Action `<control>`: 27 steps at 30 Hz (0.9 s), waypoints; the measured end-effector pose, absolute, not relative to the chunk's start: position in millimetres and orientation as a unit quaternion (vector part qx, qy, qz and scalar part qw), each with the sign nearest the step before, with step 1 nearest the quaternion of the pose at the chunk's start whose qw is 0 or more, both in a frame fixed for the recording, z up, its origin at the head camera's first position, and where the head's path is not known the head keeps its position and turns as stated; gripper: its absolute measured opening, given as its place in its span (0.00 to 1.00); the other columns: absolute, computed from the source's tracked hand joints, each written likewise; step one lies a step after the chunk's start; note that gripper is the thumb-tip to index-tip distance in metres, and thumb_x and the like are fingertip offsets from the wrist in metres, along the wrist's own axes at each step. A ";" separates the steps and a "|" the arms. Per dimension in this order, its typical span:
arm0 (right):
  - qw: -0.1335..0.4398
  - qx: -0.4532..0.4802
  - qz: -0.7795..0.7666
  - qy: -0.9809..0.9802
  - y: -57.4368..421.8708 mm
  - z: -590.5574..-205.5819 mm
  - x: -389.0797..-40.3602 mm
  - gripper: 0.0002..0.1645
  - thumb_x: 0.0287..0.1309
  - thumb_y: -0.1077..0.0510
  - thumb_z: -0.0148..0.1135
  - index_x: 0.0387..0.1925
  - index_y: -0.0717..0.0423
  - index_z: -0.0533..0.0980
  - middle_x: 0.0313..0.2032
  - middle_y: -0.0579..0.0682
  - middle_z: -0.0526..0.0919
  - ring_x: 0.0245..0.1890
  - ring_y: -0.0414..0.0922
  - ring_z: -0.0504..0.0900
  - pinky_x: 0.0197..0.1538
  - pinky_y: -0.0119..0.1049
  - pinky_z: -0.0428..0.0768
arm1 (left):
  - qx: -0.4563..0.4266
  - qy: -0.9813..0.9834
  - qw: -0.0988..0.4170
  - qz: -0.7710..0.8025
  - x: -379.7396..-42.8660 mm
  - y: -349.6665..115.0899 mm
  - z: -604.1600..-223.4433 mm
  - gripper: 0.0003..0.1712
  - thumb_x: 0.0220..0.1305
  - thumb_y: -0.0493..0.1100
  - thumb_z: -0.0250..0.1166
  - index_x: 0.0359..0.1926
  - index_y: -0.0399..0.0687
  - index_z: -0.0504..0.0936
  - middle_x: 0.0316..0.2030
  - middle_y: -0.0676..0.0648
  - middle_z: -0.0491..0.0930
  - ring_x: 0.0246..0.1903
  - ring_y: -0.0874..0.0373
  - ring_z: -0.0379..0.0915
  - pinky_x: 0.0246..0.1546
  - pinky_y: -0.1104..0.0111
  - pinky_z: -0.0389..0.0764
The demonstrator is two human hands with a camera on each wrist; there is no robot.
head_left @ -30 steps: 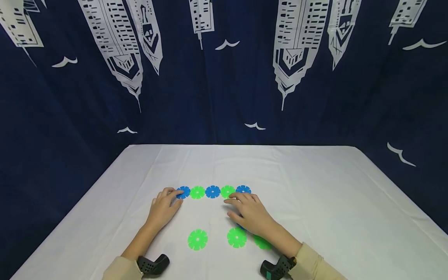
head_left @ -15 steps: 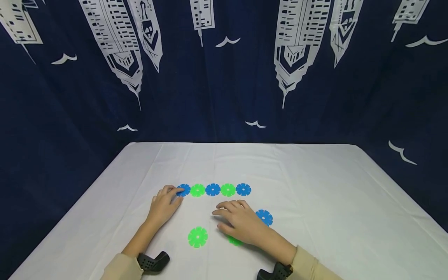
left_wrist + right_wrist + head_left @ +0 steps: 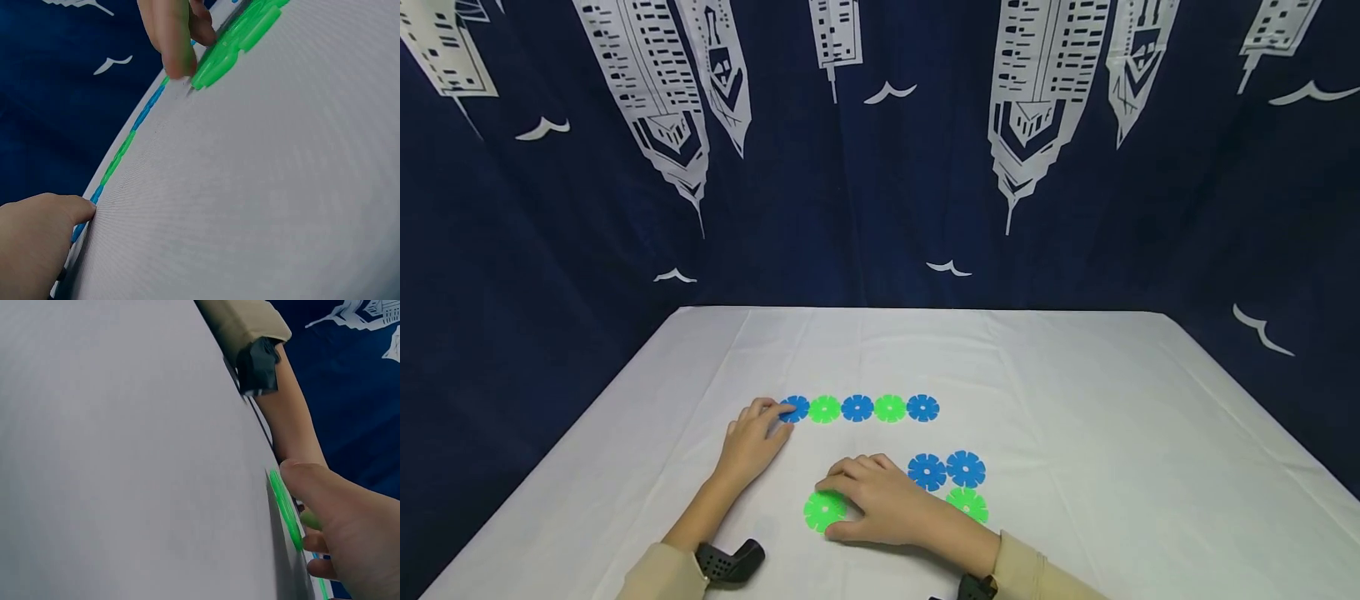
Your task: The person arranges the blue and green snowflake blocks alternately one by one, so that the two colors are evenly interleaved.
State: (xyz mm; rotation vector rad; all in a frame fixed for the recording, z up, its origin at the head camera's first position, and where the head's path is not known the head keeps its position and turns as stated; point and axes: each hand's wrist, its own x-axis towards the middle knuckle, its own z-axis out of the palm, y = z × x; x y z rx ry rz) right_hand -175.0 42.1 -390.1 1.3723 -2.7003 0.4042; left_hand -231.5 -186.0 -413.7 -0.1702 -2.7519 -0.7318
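Flat notched plastic snowflake discs lie on the white table. A row of alternating colours runs from a blue disc (image 3: 794,408) at its left end to another blue disc (image 3: 922,408) at its right. My left hand (image 3: 751,444) rests beside the left end, index fingertip on that blue disc and thumb spread away. Lower down, my right hand (image 3: 880,502) has thumb and index finger at opposite edges of a green disc (image 3: 824,511). In the right wrist view, this green disc (image 3: 286,509) stands between the thumb and fingers, with a shadow beside it.
Two blue discs, the left one (image 3: 927,472) and the right one (image 3: 966,468), lie beyond the right forearm, with a green disc (image 3: 967,503) partly behind the arm. A dark blue printed curtain (image 3: 880,192) hangs behind the table (image 3: 1112,433).
My right hand has moved left and toward me from the row's right end to the lower left green disc, uncovering the row and the blue discs. The left hand stays in place.
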 end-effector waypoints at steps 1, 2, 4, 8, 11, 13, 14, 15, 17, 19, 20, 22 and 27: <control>0.043 0.453 0.131 -0.881 39.9 -391.4 -174.2 0.29 0.53 0.33 0.52 0.54 0.39 0.71 0.48 0.37 0.73 0.49 0.34 0.71 0.55 0.36 0.67 | -0.059 -0.955 0.143 -0.254 -231.2 -185.7 -413.9 0.18 0.61 0.48 0.57 0.51 0.50 0.78 0.53 0.40 0.71 0.52 0.44 0.66 0.44 0.55 0.63; 0.042 0.453 0.130 -0.881 37.8 -392.4 -173.5 0.30 0.53 0.32 0.52 0.54 0.39 0.72 0.47 0.37 0.73 0.48 0.34 0.71 0.54 0.35 0.68 | -0.058 -0.955 0.138 -0.256 -230.9 -185.4 -414.0 0.18 0.61 0.48 0.57 0.51 0.50 0.78 0.53 0.40 0.71 0.52 0.45 0.66 0.45 0.55 0.63; 0.039 0.449 0.134 -0.883 34.5 -393.8 -172.7 0.29 0.52 0.33 0.54 0.53 0.40 0.72 0.46 0.37 0.73 0.46 0.33 0.70 0.53 0.33 0.68 | -0.057 -0.956 0.134 -0.256 -231.0 -184.8 -414.4 0.18 0.61 0.48 0.57 0.52 0.50 0.77 0.54 0.40 0.71 0.53 0.45 0.66 0.45 0.55 0.63; 0.020 0.416 0.160 -0.895 30.7 -394.2 -172.9 0.27 0.50 0.37 0.58 0.52 0.40 0.73 0.45 0.37 0.73 0.46 0.34 0.70 0.51 0.33 0.68 | -0.060 -0.955 0.133 -0.259 -232.3 -183.6 -413.7 0.19 0.62 0.49 0.56 0.52 0.50 0.77 0.54 0.41 0.71 0.53 0.46 0.66 0.45 0.55 0.63; 0.017 0.384 0.174 -0.907 29.9 -394.8 -173.7 0.29 0.48 0.37 0.60 0.51 0.42 0.73 0.45 0.39 0.72 0.46 0.36 0.70 0.53 0.35 0.67 | -0.061 -0.954 0.134 -0.261 -233.3 -183.3 -412.7 0.19 0.61 0.49 0.56 0.52 0.50 0.77 0.54 0.41 0.71 0.53 0.46 0.66 0.45 0.55 0.63; 0.022 0.365 0.179 -0.914 29.6 -395.7 -174.2 0.30 0.46 0.36 0.61 0.49 0.44 0.73 0.45 0.39 0.72 0.46 0.37 0.69 0.53 0.37 0.66 | -0.061 -0.954 0.135 -0.260 -234.1 -183.9 -412.5 0.19 0.61 0.49 0.56 0.52 0.50 0.77 0.54 0.41 0.71 0.53 0.45 0.66 0.45 0.55 0.63; 0.025 0.358 0.180 -0.916 29.5 -396.6 -174.5 0.30 0.45 0.35 0.61 0.48 0.44 0.73 0.45 0.40 0.72 0.46 0.37 0.69 0.54 0.38 0.66 | -0.060 -0.954 0.135 -0.260 -234.1 -184.1 -412.3 0.19 0.61 0.49 0.56 0.52 0.50 0.77 0.53 0.41 0.71 0.53 0.45 0.66 0.45 0.55 0.63; 0.029 0.352 0.180 -0.918 29.5 -397.4 -174.6 0.29 0.45 0.35 0.61 0.47 0.44 0.73 0.44 0.40 0.72 0.46 0.37 0.69 0.54 0.38 0.65 | -0.060 -0.954 0.135 -0.260 -234.0 -184.4 -412.1 0.19 0.61 0.49 0.56 0.52 0.50 0.77 0.53 0.40 0.71 0.53 0.45 0.66 0.45 0.55 0.63; 0.035 0.346 0.182 -0.920 29.3 -398.4 -174.8 0.28 0.44 0.35 0.60 0.45 0.44 0.73 0.43 0.39 0.71 0.45 0.37 0.68 0.54 0.39 0.65 | -0.059 -0.955 0.136 -0.258 -233.8 -184.9 -412.0 0.19 0.61 0.49 0.56 0.52 0.50 0.77 0.53 0.40 0.71 0.53 0.45 0.66 0.45 0.55 0.63; 0.035 0.344 0.188 -0.919 29.1 -399.4 -174.7 0.27 0.44 0.35 0.61 0.44 0.44 0.73 0.43 0.39 0.71 0.44 0.37 0.68 0.54 0.38 0.65 | -0.058 -0.955 0.134 -0.258 -233.3 -185.4 -412.1 0.19 0.61 0.49 0.56 0.52 0.50 0.77 0.54 0.40 0.71 0.53 0.45 0.65 0.45 0.54 0.63; 0.034 0.344 0.192 -0.919 29.0 -399.8 -174.5 0.27 0.44 0.35 0.61 0.44 0.44 0.73 0.42 0.39 0.71 0.44 0.37 0.67 0.54 0.38 0.65 | -0.058 -0.955 0.133 -0.257 -233.0 -185.5 -412.2 0.19 0.61 0.49 0.56 0.52 0.50 0.77 0.54 0.40 0.71 0.53 0.45 0.65 0.45 0.54 0.63; 0.029 0.342 0.201 -0.918 28.8 -400.2 -174.1 0.27 0.44 0.35 0.61 0.43 0.44 0.73 0.42 0.39 0.71 0.43 0.37 0.67 0.54 0.38 0.65 | -0.058 -0.956 0.131 -0.256 -232.3 -185.7 -412.5 0.19 0.61 0.49 0.56 0.52 0.50 0.77 0.54 0.40 0.70 0.53 0.45 0.65 0.45 0.54 0.63; 0.011 0.332 0.226 -0.916 27.6 -398.1 -174.4 0.26 0.42 0.38 0.64 0.43 0.45 0.73 0.41 0.39 0.72 0.43 0.36 0.67 0.53 0.37 0.65 | -0.058 -0.956 0.130 -0.255 -231.8 -185.7 -412.2 0.19 0.61 0.49 0.56 0.52 0.50 0.77 0.54 0.40 0.70 0.53 0.45 0.65 0.45 0.55 0.63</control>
